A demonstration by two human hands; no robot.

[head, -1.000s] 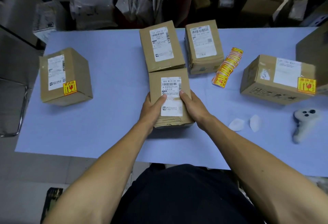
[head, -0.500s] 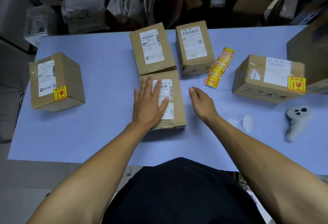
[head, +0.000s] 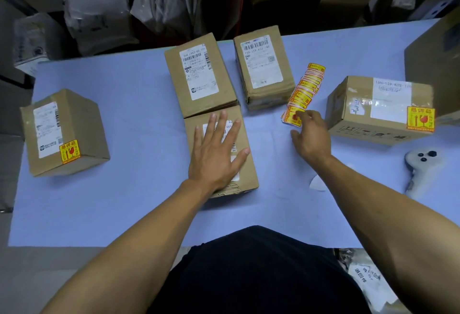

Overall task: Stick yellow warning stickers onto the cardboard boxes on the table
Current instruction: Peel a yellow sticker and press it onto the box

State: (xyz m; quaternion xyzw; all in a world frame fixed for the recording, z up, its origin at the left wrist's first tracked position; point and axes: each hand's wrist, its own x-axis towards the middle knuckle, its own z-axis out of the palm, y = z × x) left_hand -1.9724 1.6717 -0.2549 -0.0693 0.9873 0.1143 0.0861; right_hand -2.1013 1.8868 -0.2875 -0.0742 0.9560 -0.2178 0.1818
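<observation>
The left hand [head: 219,149] lay spread flat on the near box [head: 245,164], fingers straight, pinning it down. The right hand [head: 311,137] was out at the sticker strip [head: 305,90], fingertips touching its near end; whether they had pinched a sticker I couldn't tell. The strip ran away from that hand, slanting up and to the right between the back right box [head: 263,70] and the side box [head: 378,109]. The right hand was plainly nearer, and the near box waited just to its left, unstickered.
</observation>
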